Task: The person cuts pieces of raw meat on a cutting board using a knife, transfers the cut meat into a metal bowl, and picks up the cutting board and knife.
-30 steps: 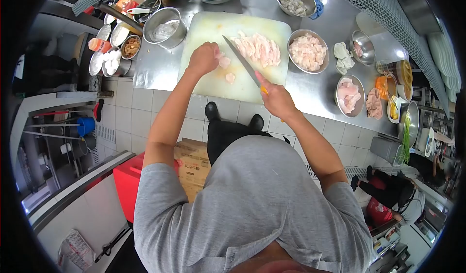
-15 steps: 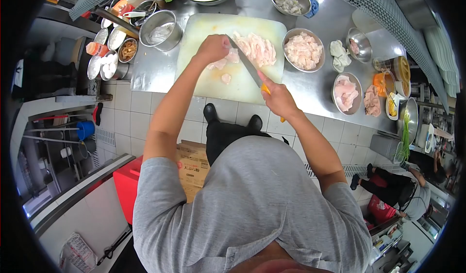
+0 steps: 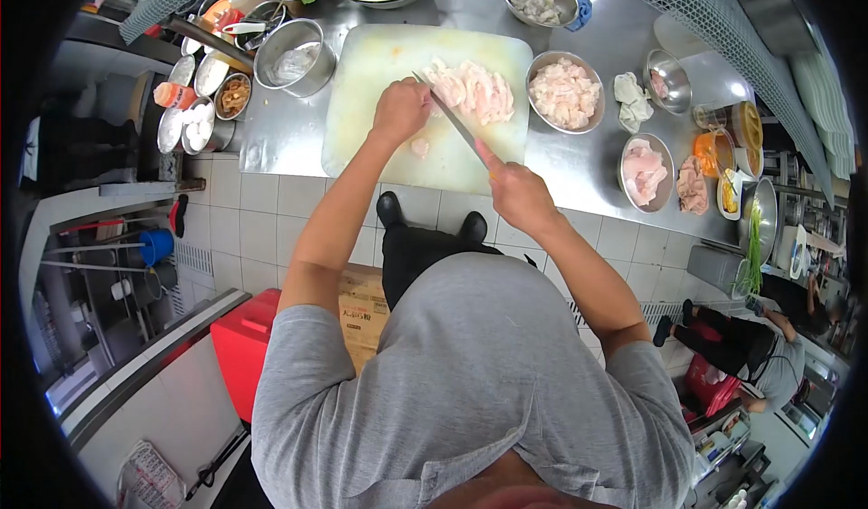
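My right hand [image 3: 522,194] is wrapped round the handle of a long knife [image 3: 455,122], whose blade points up and left over a pale cutting board [image 3: 371,57]. Beside the blade's tip, my left hand [image 3: 402,109] is closed over the board; the meat at its fingers is mostly hidden. Sliced pale meat [image 3: 472,90] lies in a row just right of the blade. One small meat piece [image 3: 419,147] rests below my left hand. To the right of the board stands a steel bowl of cut meat [image 3: 565,93].
Behind the board is a large steel bowl [image 3: 384,1], and at its left a steel pot [image 3: 294,57]. A bowl of larger meat pieces [image 3: 646,173] and a white cloth [image 3: 632,100] lie at the right. Co-workers [image 3: 755,351] are at the far right.
My left hand has moved down and right to the knife, covering meat that showed beside it before. The blade now lies against the left edge of the slices.
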Tool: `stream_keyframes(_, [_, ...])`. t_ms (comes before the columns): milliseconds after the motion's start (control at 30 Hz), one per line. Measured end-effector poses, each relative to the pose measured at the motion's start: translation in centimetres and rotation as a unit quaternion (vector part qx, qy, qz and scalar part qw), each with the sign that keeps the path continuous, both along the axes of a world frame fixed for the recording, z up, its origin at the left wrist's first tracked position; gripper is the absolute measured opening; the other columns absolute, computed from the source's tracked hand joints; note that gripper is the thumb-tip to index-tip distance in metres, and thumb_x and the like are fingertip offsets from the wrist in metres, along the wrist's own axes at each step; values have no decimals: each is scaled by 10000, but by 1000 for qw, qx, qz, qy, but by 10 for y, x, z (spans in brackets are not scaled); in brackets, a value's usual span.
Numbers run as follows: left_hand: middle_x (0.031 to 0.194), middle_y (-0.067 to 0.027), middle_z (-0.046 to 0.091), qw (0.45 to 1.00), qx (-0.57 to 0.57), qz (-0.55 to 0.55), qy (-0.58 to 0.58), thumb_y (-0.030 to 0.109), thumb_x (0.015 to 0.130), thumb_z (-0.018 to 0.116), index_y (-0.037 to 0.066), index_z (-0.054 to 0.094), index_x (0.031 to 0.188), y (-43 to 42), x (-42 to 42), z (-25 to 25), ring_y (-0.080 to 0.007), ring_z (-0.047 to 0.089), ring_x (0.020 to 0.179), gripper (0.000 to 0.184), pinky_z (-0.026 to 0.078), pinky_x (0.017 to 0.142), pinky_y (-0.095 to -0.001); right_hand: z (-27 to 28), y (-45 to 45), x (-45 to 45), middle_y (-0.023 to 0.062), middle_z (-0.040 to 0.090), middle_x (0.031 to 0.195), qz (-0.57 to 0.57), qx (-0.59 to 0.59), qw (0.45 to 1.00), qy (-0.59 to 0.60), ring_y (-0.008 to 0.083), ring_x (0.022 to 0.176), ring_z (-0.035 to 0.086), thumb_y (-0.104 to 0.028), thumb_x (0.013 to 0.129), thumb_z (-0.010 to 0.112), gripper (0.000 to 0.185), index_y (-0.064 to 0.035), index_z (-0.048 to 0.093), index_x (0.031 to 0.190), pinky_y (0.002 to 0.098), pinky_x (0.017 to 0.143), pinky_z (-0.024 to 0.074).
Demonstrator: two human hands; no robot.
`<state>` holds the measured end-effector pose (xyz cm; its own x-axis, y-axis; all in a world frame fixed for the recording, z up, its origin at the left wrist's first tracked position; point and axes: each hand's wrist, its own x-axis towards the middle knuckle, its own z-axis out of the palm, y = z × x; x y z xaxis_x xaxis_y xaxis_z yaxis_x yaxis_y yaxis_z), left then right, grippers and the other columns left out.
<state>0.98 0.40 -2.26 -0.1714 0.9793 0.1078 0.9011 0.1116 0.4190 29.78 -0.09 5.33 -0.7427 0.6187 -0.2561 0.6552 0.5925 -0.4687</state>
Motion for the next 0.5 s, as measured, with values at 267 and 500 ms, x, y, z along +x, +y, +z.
stream_keyframes(267, [908,-159,688,999,18,3,-35,98,811,743,37,717,891,-4,-2,-4,-373,683,871,104,565,811,-464,-24,30,-46,258,691,875,12,0,999,48,436,806,694,31,856,562,805,-117,386,1628,535,741,560])
stream_keyframes(500, [886,-158,693,1000,21,10,-19,98,810,759,29,727,858,-8,-6,-4,-367,691,860,91,565,785,-462,5,12,-23,269,710,938,14,-24,1000,-12,435,888,702,-64,973,582,704,-165,372,1637,528,802,561])
